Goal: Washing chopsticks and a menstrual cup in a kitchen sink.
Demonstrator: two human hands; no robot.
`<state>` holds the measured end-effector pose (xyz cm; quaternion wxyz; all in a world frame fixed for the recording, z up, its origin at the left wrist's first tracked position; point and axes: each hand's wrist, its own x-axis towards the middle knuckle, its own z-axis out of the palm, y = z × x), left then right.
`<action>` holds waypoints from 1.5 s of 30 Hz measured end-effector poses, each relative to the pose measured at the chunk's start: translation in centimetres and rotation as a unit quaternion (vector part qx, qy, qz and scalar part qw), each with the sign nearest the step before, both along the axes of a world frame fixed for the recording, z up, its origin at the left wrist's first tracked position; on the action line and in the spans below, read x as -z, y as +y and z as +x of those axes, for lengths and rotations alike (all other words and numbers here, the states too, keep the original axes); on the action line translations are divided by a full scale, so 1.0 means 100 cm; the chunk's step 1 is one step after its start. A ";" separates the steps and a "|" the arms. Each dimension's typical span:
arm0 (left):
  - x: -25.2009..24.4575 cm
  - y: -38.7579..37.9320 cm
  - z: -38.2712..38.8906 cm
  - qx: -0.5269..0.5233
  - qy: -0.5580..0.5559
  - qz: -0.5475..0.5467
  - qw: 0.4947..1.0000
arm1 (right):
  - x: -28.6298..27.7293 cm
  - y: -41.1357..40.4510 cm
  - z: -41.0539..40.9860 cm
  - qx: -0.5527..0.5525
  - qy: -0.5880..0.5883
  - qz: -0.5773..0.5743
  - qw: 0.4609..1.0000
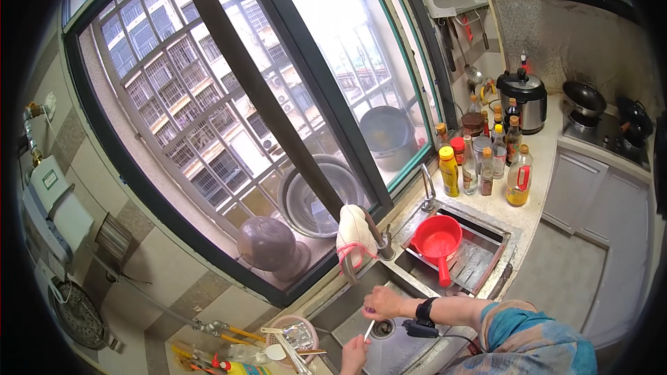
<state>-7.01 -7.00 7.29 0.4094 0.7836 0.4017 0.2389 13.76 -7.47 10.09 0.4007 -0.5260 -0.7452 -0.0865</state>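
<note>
Over the left basin of a stainless steel sink [336,312], my right hand [384,303] grips one end of a slim white stick-like thing [369,330]. A bit of purple shows at my right fingers; I cannot tell what it is. My left hand [355,355] pinches the stick's lower end, partly cut off by the picture's bottom edge. Just beside the stick lies the round drain [384,328]. A white cloth bag with a pink edge [355,234] covers the spout of the faucet [385,245] above my hands.
A red plastic dipper [437,234] sits over the right basin, on a metal drainboard [471,265]. Several sauce bottles [469,169] crowd the counter near an electric pressure cooker [522,101]. Left of the sink, a pink basket [312,329] holds utensils.
</note>
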 end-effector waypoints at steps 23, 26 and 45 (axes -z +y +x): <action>-0.055 0.006 0.004 0.004 -0.187 -0.688 0.702 | 0.010 0.010 -0.002 -0.077 0.026 0.040 0.996; -0.065 0.003 -0.006 0.006 -0.137 -0.662 0.737 | 0.020 0.010 0.044 0.032 0.033 -0.022 0.999; -0.034 -0.004 0.078 -0.021 -0.277 -0.520 0.808 | 0.038 0.017 0.041 0.143 0.685 -0.338 0.630</action>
